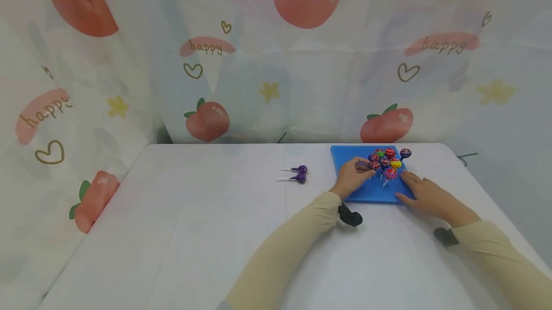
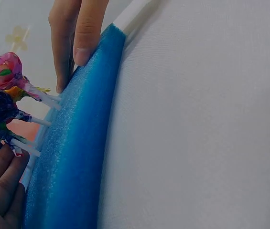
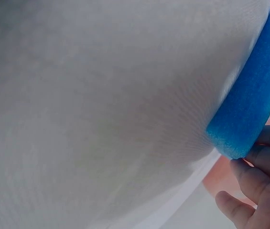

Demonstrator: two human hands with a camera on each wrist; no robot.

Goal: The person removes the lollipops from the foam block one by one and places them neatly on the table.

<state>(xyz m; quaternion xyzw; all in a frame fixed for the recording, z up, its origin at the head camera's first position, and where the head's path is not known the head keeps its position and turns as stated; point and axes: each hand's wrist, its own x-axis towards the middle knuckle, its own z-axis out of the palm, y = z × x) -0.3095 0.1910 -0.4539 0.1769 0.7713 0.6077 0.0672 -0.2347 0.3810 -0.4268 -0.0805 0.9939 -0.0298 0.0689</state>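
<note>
A blue foam board (image 1: 358,195) lies flat on the white table, with several wrapped lollipops (image 1: 390,173) standing in it on white sticks. My left hand (image 1: 351,177) is over the board's left part and pinches a dark-wrapped lollipop (image 1: 374,166) between thumb and fingers. In the left wrist view, that lollipop's stick reaches the foam; whether it is in the foam I cannot tell. My right hand (image 1: 429,198) rests at the board's right edge, fingers extended. In the right wrist view, the right hand's fingers (image 3: 254,179) touch the blue board (image 3: 244,114) near its corner.
Two purple-wrapped lollipops (image 1: 301,177) lie on the white tabletop (image 1: 194,219) left of the board, sticks pointing left. Behind the table hangs a patterned cloth (image 1: 302,75) with fruit prints and lettering.
</note>
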